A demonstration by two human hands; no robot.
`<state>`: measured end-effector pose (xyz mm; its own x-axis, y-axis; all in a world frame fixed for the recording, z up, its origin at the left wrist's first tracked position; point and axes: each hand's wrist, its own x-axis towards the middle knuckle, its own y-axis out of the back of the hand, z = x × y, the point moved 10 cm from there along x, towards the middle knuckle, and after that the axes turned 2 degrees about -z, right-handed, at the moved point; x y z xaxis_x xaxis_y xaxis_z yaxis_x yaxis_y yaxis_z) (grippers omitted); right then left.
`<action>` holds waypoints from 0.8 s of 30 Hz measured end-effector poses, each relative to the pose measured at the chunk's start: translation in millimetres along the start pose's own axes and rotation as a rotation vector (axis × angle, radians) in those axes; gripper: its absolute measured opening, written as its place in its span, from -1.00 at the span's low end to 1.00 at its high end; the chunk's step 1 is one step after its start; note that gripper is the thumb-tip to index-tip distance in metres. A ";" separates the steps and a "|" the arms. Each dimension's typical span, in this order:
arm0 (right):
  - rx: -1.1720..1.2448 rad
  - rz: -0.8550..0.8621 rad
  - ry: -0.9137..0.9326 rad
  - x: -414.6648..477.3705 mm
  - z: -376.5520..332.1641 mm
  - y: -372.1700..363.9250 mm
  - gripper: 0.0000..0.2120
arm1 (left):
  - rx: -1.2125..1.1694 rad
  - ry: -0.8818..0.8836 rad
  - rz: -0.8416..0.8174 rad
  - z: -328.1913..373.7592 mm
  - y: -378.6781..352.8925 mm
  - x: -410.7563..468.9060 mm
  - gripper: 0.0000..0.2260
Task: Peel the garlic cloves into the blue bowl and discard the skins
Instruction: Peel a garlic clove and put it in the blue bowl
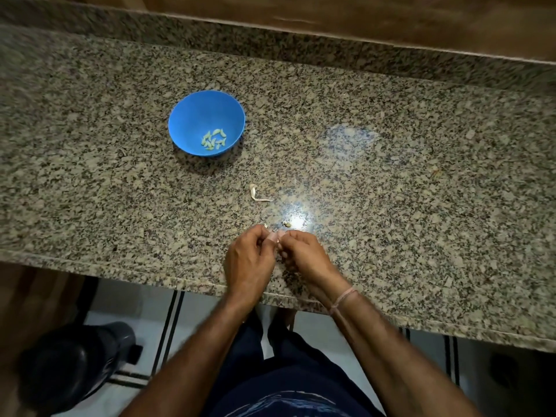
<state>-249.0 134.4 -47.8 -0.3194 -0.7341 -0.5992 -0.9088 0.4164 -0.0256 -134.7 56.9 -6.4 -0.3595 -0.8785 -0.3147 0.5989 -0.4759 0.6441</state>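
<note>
Where the speckled counter (391, 176) ran across the view, a bowl (192, 115) was set on it to the left, well apart from the hands. A small heap of peeled cloves (214, 139) was seen at its bottom. Near the front edge, the left hand (248, 260) and the right hand (304, 254) were held together with fingers curled, and a clove (278, 236) was pinched between the fingertips of both. How much peel was on it could not be told, since most of it was hidden. A curled strip of skin (255, 194) was seen lying between the hands and the bowl, and a smaller scrap (287, 224) just beyond the fingertips, in the glare.

Several slips were judged possible. The clove was gripped only at the tips, close to the counter's edge, so a hard pull on the peel could send it over onto the floor. Because the bowl was far off, a tossed clove could be dropped short. A flake stuck to the clove could be carried into the bowl, and pale bits could be overlooked on the mottled stone.
</note>
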 end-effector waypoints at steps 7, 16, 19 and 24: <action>-0.471 0.240 0.400 -8.1 -31.9 8.7 -0.75 | -0.268 0.239 -0.040 -33.5 -6.7 -0.2 -0.77; -0.643 0.244 0.519 -14.1 -32.6 1.6 -0.82 | -0.226 0.231 -0.050 -44.9 -2.3 3.8 -0.76; -0.382 0.184 0.454 -9.3 -29.3 3.4 -0.96 | -0.207 0.184 -0.092 -39.1 -5.6 3.8 -0.77; -0.419 0.186 0.453 -12.6 -32.7 -3.2 -0.82 | -0.176 0.106 -0.117 -28.3 -6.2 2.9 -0.70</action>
<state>-250.8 124.7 -14.0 -0.4802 -0.8617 -0.1639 -0.8259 0.3812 0.4155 -119.2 56.1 -31.0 -0.3621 -0.8124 -0.4571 0.6763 -0.5664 0.4709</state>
